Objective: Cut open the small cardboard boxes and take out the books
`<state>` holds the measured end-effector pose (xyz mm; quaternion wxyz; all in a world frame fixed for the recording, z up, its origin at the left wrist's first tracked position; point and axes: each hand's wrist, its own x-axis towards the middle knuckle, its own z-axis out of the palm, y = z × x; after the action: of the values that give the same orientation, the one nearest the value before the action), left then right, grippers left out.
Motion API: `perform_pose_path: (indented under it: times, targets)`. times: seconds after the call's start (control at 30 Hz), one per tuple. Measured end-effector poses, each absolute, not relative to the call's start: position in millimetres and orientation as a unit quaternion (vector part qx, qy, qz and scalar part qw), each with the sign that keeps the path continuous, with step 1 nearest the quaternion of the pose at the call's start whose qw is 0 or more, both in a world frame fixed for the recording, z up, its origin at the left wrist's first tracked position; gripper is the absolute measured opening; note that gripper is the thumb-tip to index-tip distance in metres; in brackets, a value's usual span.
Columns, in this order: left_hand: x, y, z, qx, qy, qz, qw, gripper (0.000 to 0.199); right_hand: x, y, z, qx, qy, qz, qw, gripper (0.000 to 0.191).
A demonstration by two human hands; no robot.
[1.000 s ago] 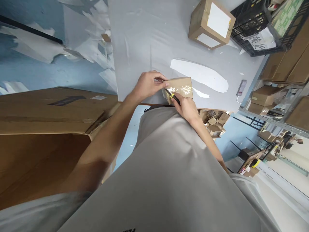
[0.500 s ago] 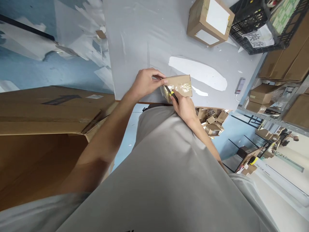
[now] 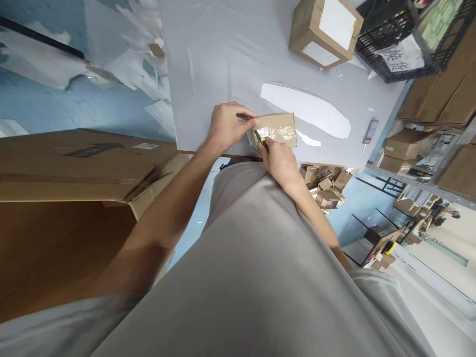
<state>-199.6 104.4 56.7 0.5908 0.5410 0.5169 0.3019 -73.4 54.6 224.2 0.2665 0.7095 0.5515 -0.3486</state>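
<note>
A small brown cardboard box with shiny clear tape lies at the front edge of the grey table. My left hand grips the box's left end, fingers and thumb pinched at its corner. My right hand is closed round a black and yellow cutter, whose tip points at the taped left end of the box. Whether the blade is in the tape is too small to tell. Just beyond the box lies a long white paper strip.
A larger box with white labels and a black crate stand at the far right of the table. A big open carton is at my left. Small boxes are piled below the table's right side.
My right hand and the cutter have shifted slightly left and up along the box. My left hand still grips the box's left end.
</note>
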Motion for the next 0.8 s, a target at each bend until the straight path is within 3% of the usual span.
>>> perform_pose_path:
  times: [0.13, 0.53, 0.8]
  targets:
    - [-198, 96, 57, 0.549, 0.531, 0.301, 0.571, 0.012, -77, 50, 231, 0.707, 0.531, -0.354, 0.305, 0.041]
    - [-195, 92, 54, 0.549, 0.556, 0.295, 0.550, 0.011, -83, 41, 228, 0.713, 0.529, -0.354, 0.296, 0.041]
    - [-200, 94, 57, 0.564, 0.543, 0.269, 0.561, 0.016, -72, 27, 225, 0.723, 0.538, -0.355, 0.247, 0.047]
